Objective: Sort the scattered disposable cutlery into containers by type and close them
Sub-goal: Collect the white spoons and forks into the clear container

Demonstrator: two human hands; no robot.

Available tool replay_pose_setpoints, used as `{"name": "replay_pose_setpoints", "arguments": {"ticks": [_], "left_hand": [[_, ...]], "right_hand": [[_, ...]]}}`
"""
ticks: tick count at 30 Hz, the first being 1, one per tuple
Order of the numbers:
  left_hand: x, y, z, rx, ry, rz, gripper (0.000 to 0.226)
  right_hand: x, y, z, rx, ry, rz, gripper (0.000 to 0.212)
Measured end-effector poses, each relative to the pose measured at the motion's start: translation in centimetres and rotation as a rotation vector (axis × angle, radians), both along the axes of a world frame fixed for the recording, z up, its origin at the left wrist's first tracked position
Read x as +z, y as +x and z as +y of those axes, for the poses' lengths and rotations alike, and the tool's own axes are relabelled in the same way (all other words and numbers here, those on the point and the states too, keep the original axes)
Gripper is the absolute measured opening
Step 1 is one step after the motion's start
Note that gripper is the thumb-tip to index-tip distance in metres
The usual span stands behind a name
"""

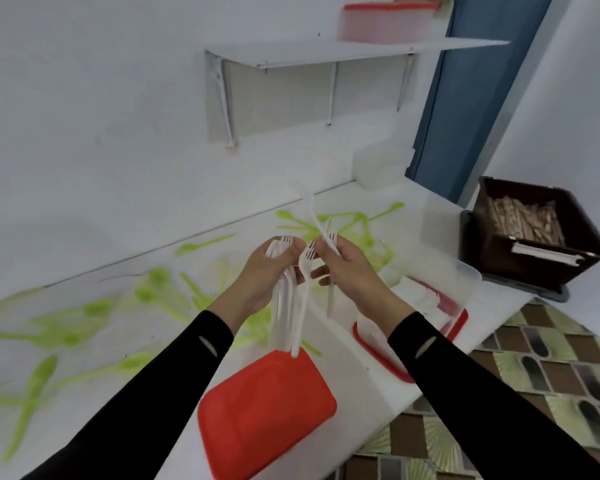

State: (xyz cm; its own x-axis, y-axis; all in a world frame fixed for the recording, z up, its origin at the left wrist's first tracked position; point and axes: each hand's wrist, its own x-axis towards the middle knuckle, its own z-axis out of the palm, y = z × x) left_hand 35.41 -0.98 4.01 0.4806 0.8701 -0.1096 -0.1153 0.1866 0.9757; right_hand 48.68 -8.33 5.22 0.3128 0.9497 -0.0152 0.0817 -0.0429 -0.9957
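While both hands are raised above the counter, the left hand grips a bundle of white forks, tines up by the fingertips and handles hanging down past the wrist. The right hand, just beside it, pinches a few more white pieces. Fork tines show at its fingers, and one long piece points up and away, too blurred to name. The lowest handles of the bundle hang over a red lid that lies flat near the counter's front edge.

To the right of the lid stands a clear container with a red rim showing at its base and something white inside. Green spoons lie scattered across the counter to the left and behind the hands. At the far right a dark brown bin holds wooden cutlery. Against the back wall sits a clear tub. Above it, a white shelf carries a red-lidded box. Both arms wear black sleeves.
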Motion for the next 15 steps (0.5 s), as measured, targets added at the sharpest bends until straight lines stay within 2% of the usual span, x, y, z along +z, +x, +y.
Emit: {"name": "replay_pose_setpoints", "arguments": {"ticks": [4, 8, 12, 15], "left_hand": [[-0.4, 2.9, 1.6, -0.044, -0.012, -0.042, 0.026], [-0.3, 4.8, 3.6, 0.024, -0.055, -0.062, 0.019], [0.6, 6.4, 6.4, 0.072, -0.090, 0.015, 0.043], [0.7, 7.5, 7.8, 0.057, -0.056, 0.064, 0.025]], "right_hand": [[0.1, 3.1, 1.6, -0.012, 0.011, -0.064, 0.017], [0.7, 5.3, 4.3, 0.002, -0.007, -0.098, 0.018], [1.6, 7.2, 7.3, 0.022, -0.003, -0.106, 0.020], [1.4, 8.5, 8.8, 0.037, -0.015, -0.106, 0.021]]}}
